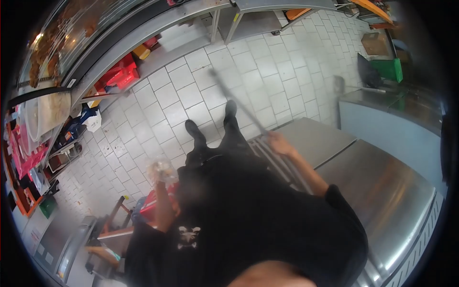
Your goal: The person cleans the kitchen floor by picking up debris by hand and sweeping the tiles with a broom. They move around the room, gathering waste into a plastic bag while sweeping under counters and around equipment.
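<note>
My left hand (162, 186) is out at the left of my body, closed on a see-through plastic thing (162, 170); blur hides whether it is a bag or a container. On the other side, my right hand (281, 144) grips the near end of a long grey rod (241, 106). The rod slants forward over the floor, past my right shoe (230, 108), and its far tip is smeared. Close by the right hand are several metal bars (276, 160) along the edge of a steel cabinet (377, 191).
White tiled floor (167, 91) lies ahead, with dark specks at the left. Steel tables (201, 45) with a red plastic thing (122, 71) below run along the front left. At the right stand a counter (382, 119), a green box (389, 70) and a cardboard box (374, 44).
</note>
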A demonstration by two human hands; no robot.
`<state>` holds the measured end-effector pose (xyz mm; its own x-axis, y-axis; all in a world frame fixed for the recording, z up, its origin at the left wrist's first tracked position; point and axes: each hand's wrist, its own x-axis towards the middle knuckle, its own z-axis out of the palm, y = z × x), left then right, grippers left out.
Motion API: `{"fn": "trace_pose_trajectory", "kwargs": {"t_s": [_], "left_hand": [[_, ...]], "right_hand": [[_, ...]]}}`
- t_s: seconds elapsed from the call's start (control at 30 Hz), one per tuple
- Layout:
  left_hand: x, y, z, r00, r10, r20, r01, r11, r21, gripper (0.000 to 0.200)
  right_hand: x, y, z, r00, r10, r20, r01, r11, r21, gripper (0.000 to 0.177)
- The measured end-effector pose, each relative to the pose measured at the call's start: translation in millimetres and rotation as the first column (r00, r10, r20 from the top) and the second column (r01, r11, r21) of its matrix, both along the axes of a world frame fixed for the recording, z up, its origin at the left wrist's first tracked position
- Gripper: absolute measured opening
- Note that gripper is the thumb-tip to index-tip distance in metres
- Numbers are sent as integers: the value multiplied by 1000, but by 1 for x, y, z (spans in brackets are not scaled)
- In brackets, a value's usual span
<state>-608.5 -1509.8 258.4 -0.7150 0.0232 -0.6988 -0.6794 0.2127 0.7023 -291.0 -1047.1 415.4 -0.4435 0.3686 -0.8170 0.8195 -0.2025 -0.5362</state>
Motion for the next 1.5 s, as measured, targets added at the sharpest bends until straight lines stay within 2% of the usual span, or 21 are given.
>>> {"fn": "trace_pose_trajectory", "kwargs": {"t_s": [0.1,0.23,0.37,0.43,0.53,0.63,0.67,0.7,0.73,0.8,0.83,0.9,0.93,1.0,1.03,1.1,1.17,1.23,1.33,1.47,1.5], "left_hand": [[7,32,13,990,-141,-2,137,963,-231,33],[13,25,-13,968,-210,-139,177,959,-222,26],[60,20,2,932,-278,-232,223,946,-235,23],[81,33,28,913,-320,-253,260,934,-244,22],[123,35,47,948,-223,-226,132,924,-360,31],[156,83,83,965,-97,-245,86,995,-54,55],[164,98,94,973,-31,-230,52,995,82,64],[171,100,91,895,-276,-352,228,958,-171,69],[175,102,87,896,-247,-370,206,967,-147,69],[183,106,78,895,-189,-404,162,982,-98,70],[182,131,97,959,77,-272,-85,996,-16,37],[198,111,73,793,-333,-511,78,886,-456,21],[207,99,58,670,-504,-545,26,749,-662,22],[208,104,80,686,-548,-479,55,695,-716,19],[205,105,88,688,-568,-452,81,680,-729,17],[204,93,85,786,-424,-449,76,788,-611,14],[208,93,93,673,-578,-462,95,687,-720,13],[197,100,105,506,-853,-126,275,298,-914,30],[186,84,91,755,-655,-35,403,505,-763,49],[158,84,85,447,-872,202,263,-88,-961,52],[157,75,67,764,-517,-387,229,777,-587,60]], "right_hand": [[59,67,15,955,-263,139,250,962,109,41],[120,188,-69,943,-267,196,200,931,304,23],[122,269,-198,927,-372,35,352,901,253,14],[89,257,-223,899,-248,-362,307,945,113,13],[-14,188,-238,978,206,-19,-183,902,391,19],[-126,83,-230,620,742,256,-764,495,415,18],[-152,23,-280,774,473,420,-617,413,671,20],[-192,8,-224,672,666,324,-706,443,552,18],[-231,1,-163,540,820,191,-797,426,428,16],[-276,-26,-160,493,869,34,-834,461,302,11],[-292,-37,-169,479,877,25,-837,448,313,11],[-311,-51,-192,438,883,-168,-854,467,228,8],[-309,-38,-169,940,307,-152,-341,884,-320,7],[-284,10,-166,883,-32,-468,-338,649,-681,23],[-279,18,-170,858,174,-484,-420,780,-464,23],[-264,48,-143,766,541,-346,-637,711,-297,21],[-215,84,-88,913,351,-207,-407,794,-452,22],[-163,125,-64,859,439,-265,-501,827,-256,27],[-102,186,10,860,507,-48,-509,849,-140,32],[-65,233,33,882,464,83,-466,885,1,25],[-63,238,19,863,476,169,-497,860,114,21]]}}
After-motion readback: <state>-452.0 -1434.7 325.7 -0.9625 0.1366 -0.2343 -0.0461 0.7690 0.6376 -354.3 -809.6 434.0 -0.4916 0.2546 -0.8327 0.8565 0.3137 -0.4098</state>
